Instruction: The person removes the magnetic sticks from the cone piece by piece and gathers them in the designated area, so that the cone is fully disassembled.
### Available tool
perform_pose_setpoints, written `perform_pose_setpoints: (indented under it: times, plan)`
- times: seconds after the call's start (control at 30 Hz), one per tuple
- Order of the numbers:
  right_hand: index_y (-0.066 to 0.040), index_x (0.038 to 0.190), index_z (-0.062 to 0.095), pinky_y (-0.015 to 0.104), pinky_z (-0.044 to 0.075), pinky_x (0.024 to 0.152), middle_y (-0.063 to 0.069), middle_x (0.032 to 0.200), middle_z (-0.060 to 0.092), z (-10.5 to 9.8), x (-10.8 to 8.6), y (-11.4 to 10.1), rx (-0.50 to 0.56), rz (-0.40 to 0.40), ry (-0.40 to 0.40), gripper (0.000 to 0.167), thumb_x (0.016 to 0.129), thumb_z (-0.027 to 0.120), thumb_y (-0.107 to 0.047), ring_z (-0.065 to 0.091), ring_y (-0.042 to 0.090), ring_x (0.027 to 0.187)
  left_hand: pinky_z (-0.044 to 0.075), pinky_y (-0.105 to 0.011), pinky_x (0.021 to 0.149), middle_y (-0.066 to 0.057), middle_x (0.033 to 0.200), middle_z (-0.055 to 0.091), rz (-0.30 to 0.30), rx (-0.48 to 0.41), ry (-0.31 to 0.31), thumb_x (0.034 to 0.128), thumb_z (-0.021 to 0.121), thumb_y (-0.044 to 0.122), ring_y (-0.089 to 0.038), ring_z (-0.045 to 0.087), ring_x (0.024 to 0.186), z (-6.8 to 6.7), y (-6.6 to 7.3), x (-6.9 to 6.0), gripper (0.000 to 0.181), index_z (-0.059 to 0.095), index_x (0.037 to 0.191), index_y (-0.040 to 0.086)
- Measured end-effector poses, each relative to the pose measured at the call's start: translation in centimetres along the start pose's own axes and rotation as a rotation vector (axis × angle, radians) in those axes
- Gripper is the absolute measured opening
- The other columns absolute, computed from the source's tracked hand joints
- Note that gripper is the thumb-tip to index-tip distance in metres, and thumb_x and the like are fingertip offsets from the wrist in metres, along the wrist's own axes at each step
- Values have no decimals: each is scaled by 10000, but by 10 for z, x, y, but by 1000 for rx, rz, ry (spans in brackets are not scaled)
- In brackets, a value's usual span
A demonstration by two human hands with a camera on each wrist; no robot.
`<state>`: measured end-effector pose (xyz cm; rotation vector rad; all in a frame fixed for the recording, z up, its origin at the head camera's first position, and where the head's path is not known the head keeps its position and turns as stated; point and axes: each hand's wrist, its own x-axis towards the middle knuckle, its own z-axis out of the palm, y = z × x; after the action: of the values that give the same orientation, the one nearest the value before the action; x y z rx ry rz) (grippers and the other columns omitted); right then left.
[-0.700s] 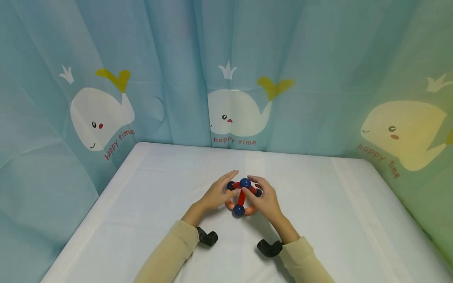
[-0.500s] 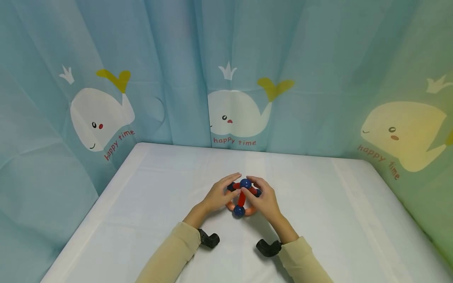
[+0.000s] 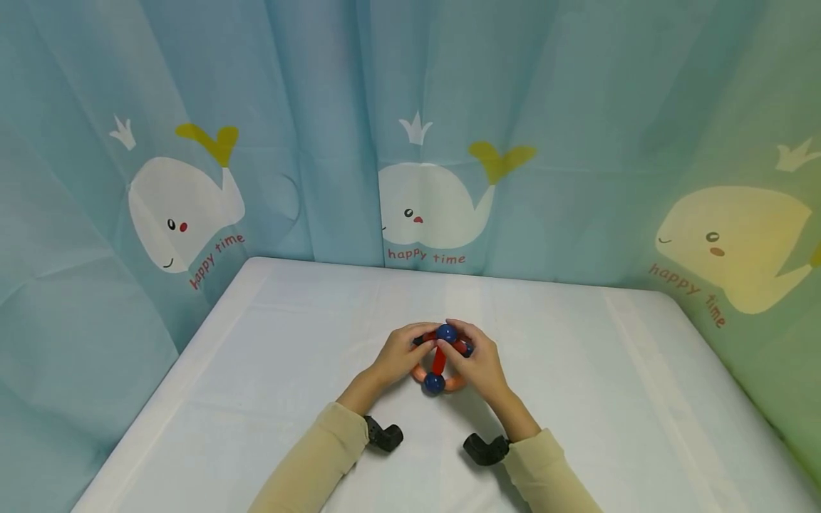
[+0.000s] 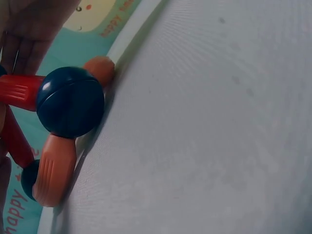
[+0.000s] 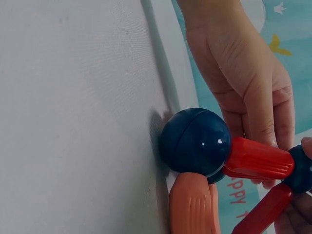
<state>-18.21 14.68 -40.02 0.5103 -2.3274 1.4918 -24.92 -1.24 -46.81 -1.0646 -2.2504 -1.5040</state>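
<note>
A ball-and-rod structure stands on the white table in the head view, with a dark blue top ball (image 3: 446, 333), a red rod (image 3: 439, 361) slanting down to a front blue ball (image 3: 434, 383), and curved orange rods (image 3: 455, 383) around its base. The left hand (image 3: 399, 354) curls its fingers and thumb round the upper left part. On the other side, the right hand (image 3: 477, 360) grips beside the top ball, thumb in front and fingers behind. In the right wrist view, the left hand's fingers (image 5: 261, 117) lie behind a red rod (image 5: 258, 158).
Black wrist-worn devices (image 3: 385, 435) sit at both wrists, close above the white table (image 3: 577, 370). A light blue curtain (image 3: 333, 142) with whale prints hangs behind the table's far edge and along its sides.
The left hand has moved slightly right, and its raised fingers have come down onto the structure near the top ball. The right hand and the structure have hardly moved.
</note>
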Motion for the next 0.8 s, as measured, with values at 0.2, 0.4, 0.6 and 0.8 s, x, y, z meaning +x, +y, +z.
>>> perform_pose_setpoints:
  times: [0.2, 0.4, 0.6, 0.8]
  plan:
    - [139, 1121, 552, 541, 454, 808, 275, 1047, 589, 0, 0, 2, 6, -5, -5, 355, 804, 670, 32, 577, 390, 945, 461, -289, 865, -132, 1076, 635, 5, 39, 26, 866, 619, 49, -227, 589, 1006, 2, -1, 2, 245, 635, 1098, -28]
    - [165, 1093, 547, 548, 458, 789, 284, 1021, 585, 1, 0, 2, 1, -35, -1, 331, 803, 661, 56, 578, 398, 920, 465, -269, 854, -142, 1079, 631, 23, 29, 14, 887, 585, 34, -217, 591, 1000, 2, 0, 2, 223, 629, 1093, -40]
    - [161, 1096, 545, 552, 454, 787, 280, 1038, 580, 1, -2, -1, 15, -10, 5, 322, 813, 652, 50, 582, 388, 927, 470, -254, 827, -89, 1068, 643, 3, -16, 28, 886, 592, 70, -158, 587, 983, -1, -1, 0, 209, 649, 1076, 6]
    - [155, 1085, 555, 551, 458, 768, 269, 1010, 589, 2, -2, -3, 1, 2, 15, 313, 806, 657, 55, 588, 367, 885, 477, -266, 816, -97, 1072, 640, 6, -33, 18, 891, 587, 80, -171, 586, 979, -3, 0, 0, 217, 644, 1086, 3]
